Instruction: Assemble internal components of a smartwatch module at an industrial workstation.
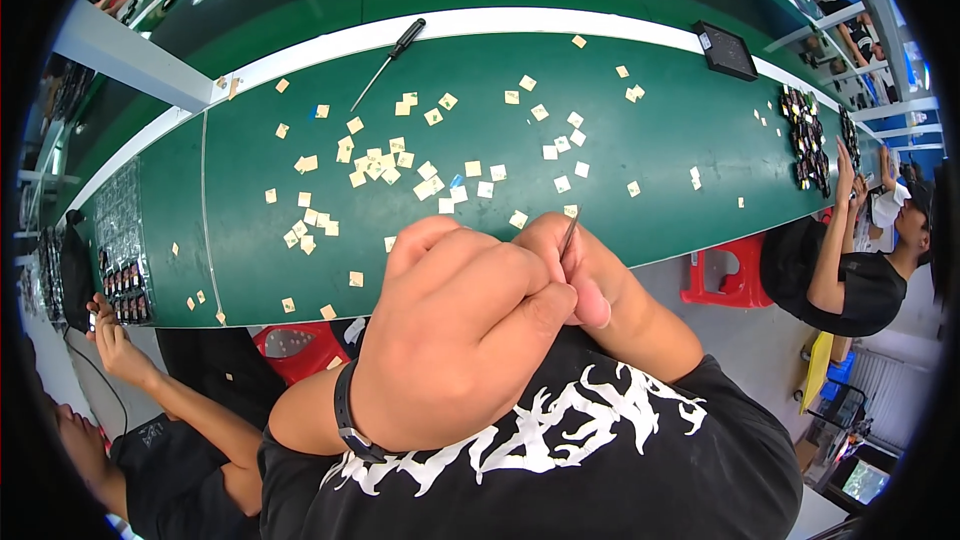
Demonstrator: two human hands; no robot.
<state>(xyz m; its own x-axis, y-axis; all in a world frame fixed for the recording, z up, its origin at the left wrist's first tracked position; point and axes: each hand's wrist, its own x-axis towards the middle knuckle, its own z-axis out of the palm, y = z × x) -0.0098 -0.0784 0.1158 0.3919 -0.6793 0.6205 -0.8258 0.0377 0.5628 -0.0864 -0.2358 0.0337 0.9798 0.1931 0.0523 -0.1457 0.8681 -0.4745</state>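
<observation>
You bring both hands together before your chest, probably because each steadies the other. Your left hand (450, 315) is curled, fingers folded inward, and your right hand (590, 260) meets it with bent fingers; a slim, dark, pointed metal tool (568, 239) shows between them, but the overlap hides which hand grips it, so you cannot tell either one's hold. The tool lies beside the right hand's fingers and just beyond the left thumb, on the near side of the green tabletop (680, 130). Small square cream-coloured pieces (356, 279) lie scattered there, perhaps loose to stay within reach, while a black-handled screwdriver with a thin metal shaft (406, 37) rests toward the far edge, seemingly out of your way
</observation>
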